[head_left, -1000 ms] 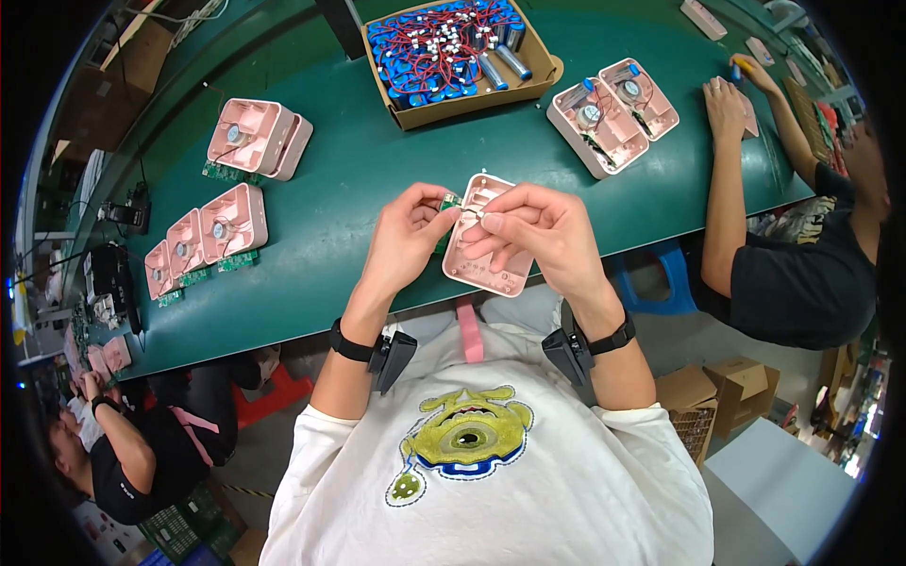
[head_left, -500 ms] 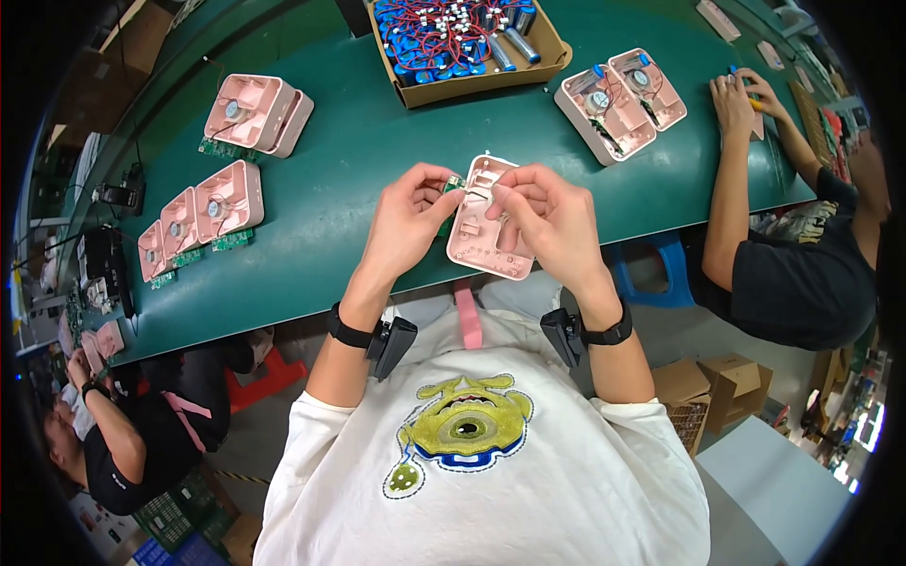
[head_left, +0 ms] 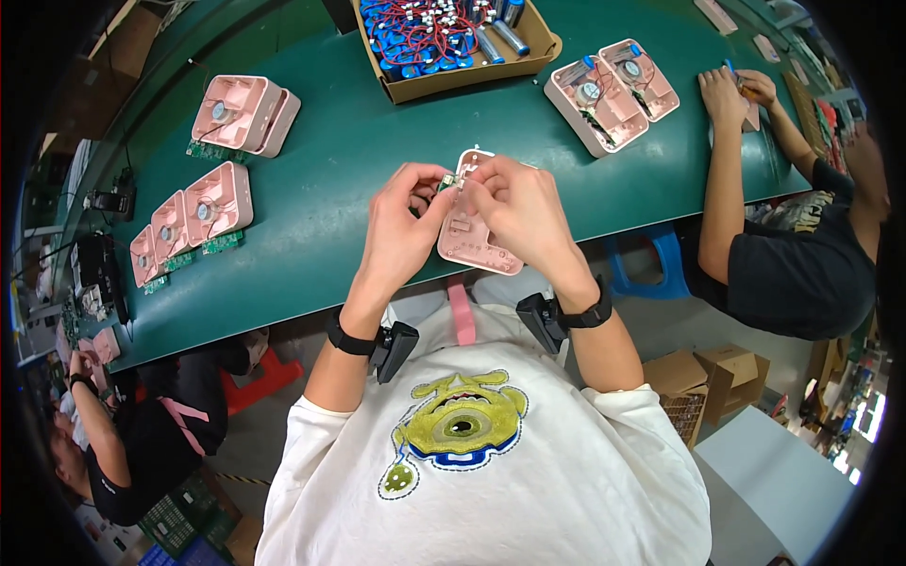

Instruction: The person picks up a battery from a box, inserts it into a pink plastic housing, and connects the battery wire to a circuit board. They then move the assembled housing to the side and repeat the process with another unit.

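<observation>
My left hand (head_left: 398, 222) is closed on a small green circuit board (head_left: 448, 182), gripping it between thumb and fingers; most of the board is hidden. Fingertips of my right hand (head_left: 519, 209) are pinched together right beside the board's edge. Whatever they hold is too small and too covered to make out. Beneath both hands, a pink plastic housing half (head_left: 477, 253) lies inner side up near the table's front edge, showing small posts and ribs. My right hand covers part of it.
A cardboard tray (head_left: 444, 87) of blue cylindrical cells with red wires stands at the back. Pink housings with speakers (head_left: 219, 203) sit left, some with green boards; other pink housings (head_left: 604, 108) holding blue cells sit right. Co-workers' hands (head_left: 725, 99) work at far right and lower left.
My right hand has moved left, bringing its pinched fingertips up to the circuit board in my left hand. The whole view has shifted slightly.
</observation>
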Available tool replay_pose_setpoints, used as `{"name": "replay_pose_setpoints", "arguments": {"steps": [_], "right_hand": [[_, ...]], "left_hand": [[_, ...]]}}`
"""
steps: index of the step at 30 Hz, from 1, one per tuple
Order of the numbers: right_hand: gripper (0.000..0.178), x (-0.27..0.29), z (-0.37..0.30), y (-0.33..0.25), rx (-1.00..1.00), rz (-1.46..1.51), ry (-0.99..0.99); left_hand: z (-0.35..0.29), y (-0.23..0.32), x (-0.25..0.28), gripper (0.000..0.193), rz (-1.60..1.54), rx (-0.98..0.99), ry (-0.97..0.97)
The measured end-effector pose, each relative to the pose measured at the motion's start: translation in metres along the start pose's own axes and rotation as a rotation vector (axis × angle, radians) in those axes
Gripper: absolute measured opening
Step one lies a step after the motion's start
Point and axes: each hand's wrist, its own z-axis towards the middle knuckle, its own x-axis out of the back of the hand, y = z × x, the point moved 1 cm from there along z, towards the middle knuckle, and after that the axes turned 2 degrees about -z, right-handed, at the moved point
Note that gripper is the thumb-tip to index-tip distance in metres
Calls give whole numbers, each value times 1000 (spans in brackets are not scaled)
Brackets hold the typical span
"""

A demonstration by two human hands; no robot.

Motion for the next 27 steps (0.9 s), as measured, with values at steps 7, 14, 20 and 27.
{"name": "replay_pose_setpoints", "arguments": {"steps": [7,14,20,27], "right_hand": [[15,-1,0,-4,-6,-26,4],[13,-8,0,-1,121,-94,63],[12,-7,0,-3,93,-116,73],[17,13,3,-20,210,-267,0]], "left_hand": [[-4,14,-3,19,229,-241,91],[-5,19,-6,19,243,-298,102],[-4,20,-6,19,231,-353,80],[-2,1,-3,20,70,-193,62]]}}
